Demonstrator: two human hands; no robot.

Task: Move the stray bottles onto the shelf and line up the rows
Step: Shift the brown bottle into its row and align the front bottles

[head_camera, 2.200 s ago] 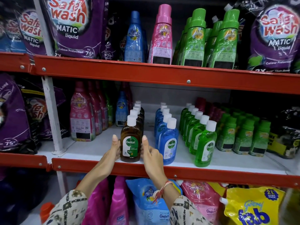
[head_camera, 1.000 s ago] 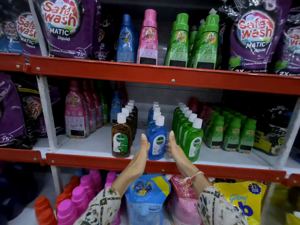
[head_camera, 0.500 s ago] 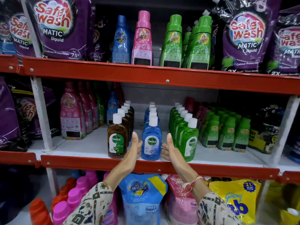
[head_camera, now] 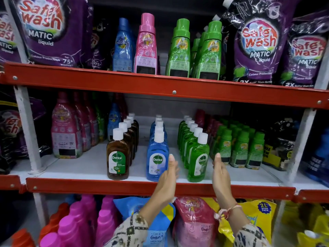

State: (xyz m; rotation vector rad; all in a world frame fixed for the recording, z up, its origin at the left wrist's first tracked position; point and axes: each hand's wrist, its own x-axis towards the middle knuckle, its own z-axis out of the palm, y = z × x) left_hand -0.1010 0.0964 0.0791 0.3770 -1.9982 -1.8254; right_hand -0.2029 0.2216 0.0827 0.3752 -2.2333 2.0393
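Note:
Three rows of Dettol bottles with white caps stand on the middle shelf (head_camera: 85, 168): a brown row (head_camera: 117, 157), a blue row (head_camera: 157, 157) and a green row (head_camera: 197, 159). My left hand (head_camera: 169, 177) is flat and upright between the blue and green front bottles, partly in front of the blue one. My right hand (head_camera: 219, 173) is flat and upright just right of the green front bottle. Both hands are empty, a palm on either side of the green row, with small gaps to the bottle.
Small green bottles (head_camera: 240, 148) stand right of the green row. Pink softener bottles (head_camera: 65, 129) stand at the left. Red shelf rails (head_camera: 160, 187) front each level. Pouches (head_camera: 194, 220) and pink bottles (head_camera: 74, 227) fill the level below; tall bottles and purple pouches sit above.
Both hands have shifted right, from either side of the blue row to either side of the green row. Before that they were around the brown front bottle.

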